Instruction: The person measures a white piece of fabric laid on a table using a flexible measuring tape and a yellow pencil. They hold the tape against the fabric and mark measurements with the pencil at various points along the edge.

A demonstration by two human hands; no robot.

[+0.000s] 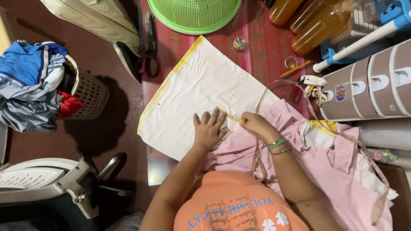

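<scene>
**Hands on the white cloth**

Near the middle of the frame, the left hand [208, 129] lies flat and wide on the white cloth [197, 92]. Just beside it, the right hand [255, 125] pinches a yellow pencil [230, 115], its tip hard to see. Pink cloth [329, 171] runs off the bottom edge.

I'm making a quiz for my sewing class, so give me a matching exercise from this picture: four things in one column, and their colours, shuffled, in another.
Things:
1. flat cloth under the left hand
2. mesh basket
3. scissors
4. bunched garment by the right hand

Colours:
a. green
b. pink
c. white with a yellow edge
d. black

Pairs: 1-c, 2-a, 3-d, 4-b
</scene>
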